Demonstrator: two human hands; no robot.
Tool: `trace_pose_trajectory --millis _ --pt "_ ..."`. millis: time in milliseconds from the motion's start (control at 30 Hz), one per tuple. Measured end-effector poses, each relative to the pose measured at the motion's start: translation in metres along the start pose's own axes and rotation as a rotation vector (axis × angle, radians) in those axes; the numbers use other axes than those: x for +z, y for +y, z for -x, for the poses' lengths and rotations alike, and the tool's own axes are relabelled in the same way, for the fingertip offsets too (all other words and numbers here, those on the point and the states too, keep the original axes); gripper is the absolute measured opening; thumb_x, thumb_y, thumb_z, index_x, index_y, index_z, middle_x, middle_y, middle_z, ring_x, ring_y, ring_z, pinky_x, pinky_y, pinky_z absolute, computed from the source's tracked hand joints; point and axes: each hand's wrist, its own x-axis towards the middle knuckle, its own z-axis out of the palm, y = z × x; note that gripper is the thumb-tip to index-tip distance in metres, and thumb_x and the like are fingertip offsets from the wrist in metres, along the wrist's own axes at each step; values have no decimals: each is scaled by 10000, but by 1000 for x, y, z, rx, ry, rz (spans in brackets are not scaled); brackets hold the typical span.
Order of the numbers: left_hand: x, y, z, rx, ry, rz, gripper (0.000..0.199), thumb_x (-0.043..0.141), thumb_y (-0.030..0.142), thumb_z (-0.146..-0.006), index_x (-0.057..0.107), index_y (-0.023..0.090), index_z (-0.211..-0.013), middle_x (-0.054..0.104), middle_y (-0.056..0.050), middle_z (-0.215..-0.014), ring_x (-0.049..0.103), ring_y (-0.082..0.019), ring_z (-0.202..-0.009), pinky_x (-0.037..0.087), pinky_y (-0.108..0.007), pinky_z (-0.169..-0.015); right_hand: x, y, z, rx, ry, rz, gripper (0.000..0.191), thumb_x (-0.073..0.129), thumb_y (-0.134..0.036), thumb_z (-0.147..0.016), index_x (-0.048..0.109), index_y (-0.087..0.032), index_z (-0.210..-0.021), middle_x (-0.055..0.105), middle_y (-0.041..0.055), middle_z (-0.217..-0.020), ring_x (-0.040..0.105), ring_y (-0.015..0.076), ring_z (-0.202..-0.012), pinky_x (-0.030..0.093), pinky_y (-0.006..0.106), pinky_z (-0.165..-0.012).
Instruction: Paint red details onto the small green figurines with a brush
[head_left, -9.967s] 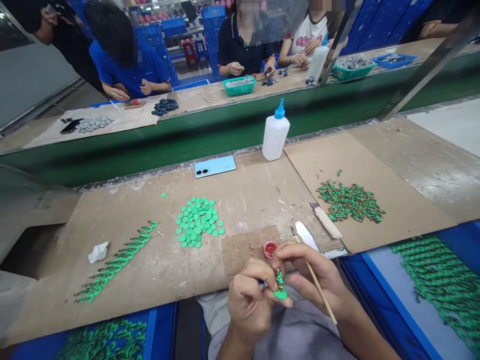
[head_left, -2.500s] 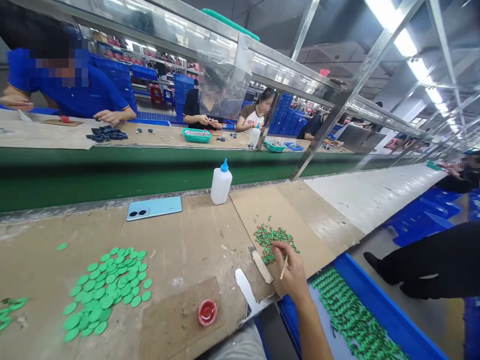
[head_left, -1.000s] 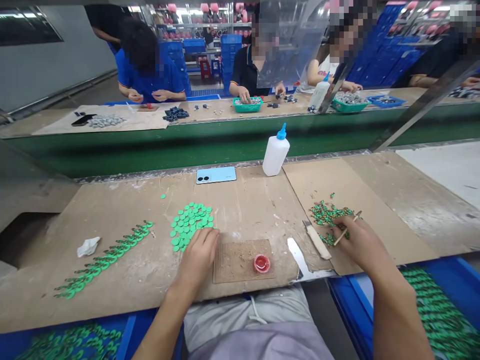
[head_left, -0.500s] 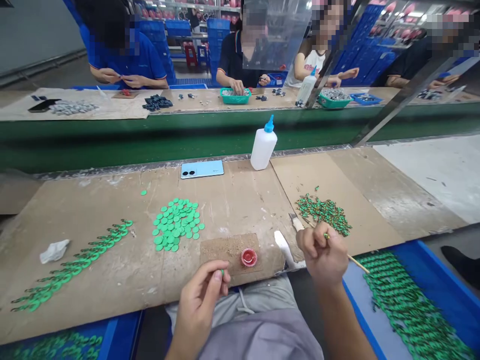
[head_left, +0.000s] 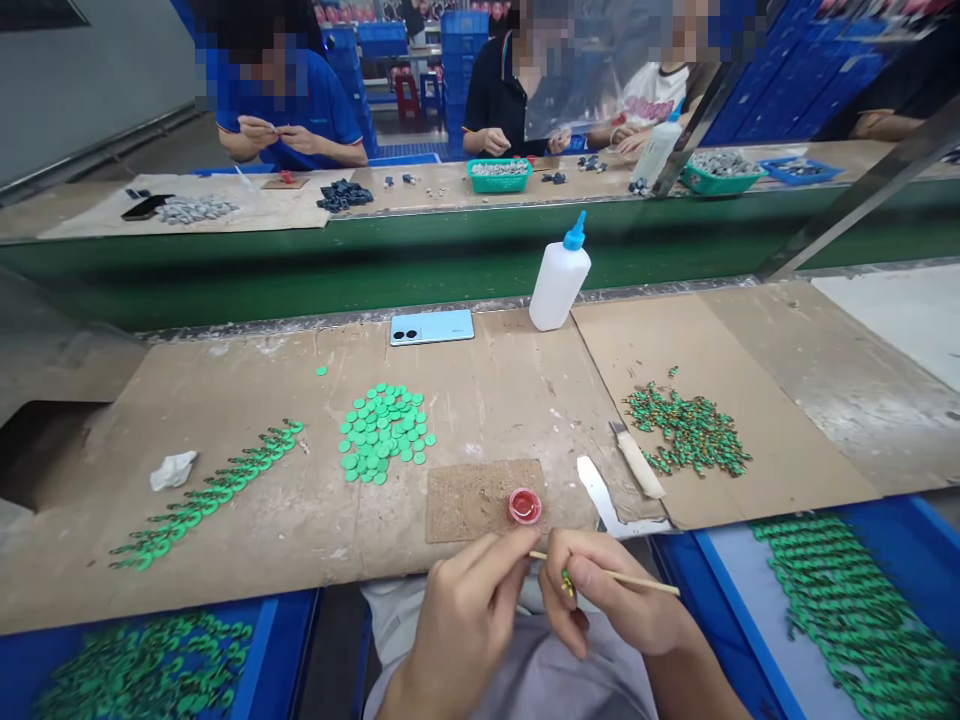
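1. The bench (head_left: pixel 495 400), papered over, stretches across the view; a row of finished-looking green pieces (head_left: pixel 206 500) slants toward its front left corner.
2. Two blue trays sit below its front edge, the left tray (head_left: pixel 294 645) and the right tray (head_left: pixel 915 545), both bearing green pieces.
3. Across the bench, a white shirt (head_left: pixel 651 98) carries pink lettering, too blurred to read.
4. The left hand (head_left: pixel 469 600) is just off the front edge, fingers bent together near the stick's tip; whether it holds anything, I cannot tell.
5. The right hand (head_left: pixel 615 610), beside it, is nearly closed, pinching one small figure and keeping a thin stick (head_left: pixel 645 582) across the fingers.
6. The white bottle (head_left: pixel 559 285), blue-capped, stands by the back edge; no label shows.
7. The light-blue phone (head_left: pixel 433 327) lies left of it, its tiny lettering not surely legible.
8. The red cup (head_left: pixel 524 506) rests near the front edge.
9. Loose green discs (head_left: pixel 384 432), left of centre, look light, flat and stiff; best taken by the rim.
10. The small figure (head_left: pixel 568 583) is in the right fingers. Probably very light, hard and easily dropped, with thin parts that could snap; grasp it mid-body.
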Motion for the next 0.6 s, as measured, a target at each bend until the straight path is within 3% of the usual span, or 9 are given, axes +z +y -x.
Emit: trace_pose_trajectory --millis 133,233,333,433,533,600 --pt "-2 -4 4 -43 59 19 354 569 95 -996 774 214 -1259 788 -58 -802 708 -136 -620 516 -187 -543 -4 -1 0 29 2 104 369 448 -505 -1105 540 -203 -914 646 -3 -658 525 97 -481 380 197 -468" --pt "-4 -5 4 -102 90 84 356 579 111 -991 794 254 -1237 766 -29 -754 564 -82 -449 458 -184 -470 -4 -6 -2 -67 40 321 389 459 -466 -1110 617 -193 -882 644 15 -722 543 106 -581 437 224 -575" --pt "-3 -2 1 -189 97 189 339 592 156 -985 811 295 -1204 733 -5 -699 516 -64 -408 454 -182 -468 -3 -9 -5 -204 118 473 410 462 -463 -1110 669 -204 -868 621 14 -733 533 123 -634 437 248 -619" --pt "1 4 -2 -381 119 365 306 628 258 -976 797 289 -1230 746 -7 -726 521 -55 -399 457 -175 -456 -3 -4 -2 -310 231 518 344 486 -428 -1105 680 -220 -911 624 6 -713 546 137 -629 433 264 -607" --pt "4 9 -3 -620 205 533 408 717 363 -921 720 231 -1307 763 -15 -745 548 -63 -398 454 -169 -443 -8 5 3 -404 413 494 309 457 -372 -1113 664 -223 -940 580 -17 -636 501 135 -542 399 264 -537" --pt "4 8 -4 -696 239 596 413 766 383 -872 695 188 -1228 778 -36 -761 598 -84 -427 432 -161 -428 -14 8 6 -431 510 504 316 445 -365 -1113 654 -218 -928 549 -25 -599 472 137 -508 384 263 -505"
